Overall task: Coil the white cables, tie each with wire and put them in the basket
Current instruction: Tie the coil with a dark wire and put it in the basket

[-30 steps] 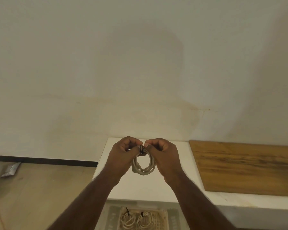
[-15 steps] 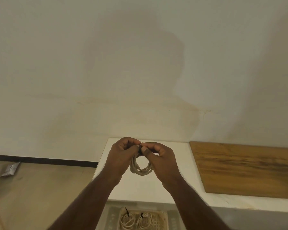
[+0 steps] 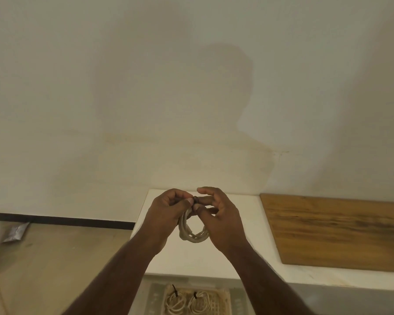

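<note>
Two hands hold one small coil of white cable [image 3: 192, 233] up in the air, over the near left part of the white table [image 3: 191, 258]. The left hand [image 3: 166, 214] is curled tight and pinches the top of the coil. The right hand [image 3: 221, 219] pinches the dark wire tie [image 3: 195, 200] at the top with its thumb and one finger, while its other fingers are spread out loose. The coil hangs down between both hands in a few round loops.

Down at the near edge sits the basket [image 3: 224, 298]. Two tied coils [image 3: 187, 302] already lie in it, side by side, each with a little dark wire sticking up.

A brown wooden board [image 3: 339, 230] lies on the right part of the table, well apart from the hands.

I think the wire is being twisted shut now. What could go wrong? If the left hand lets go too soon, the loops could spring open and the coil would get messy. If the wire is not twisted enough, it could slip off when the coil drops into the basket. The wire is tiny, so it could also slide out of the fingers.
</note>
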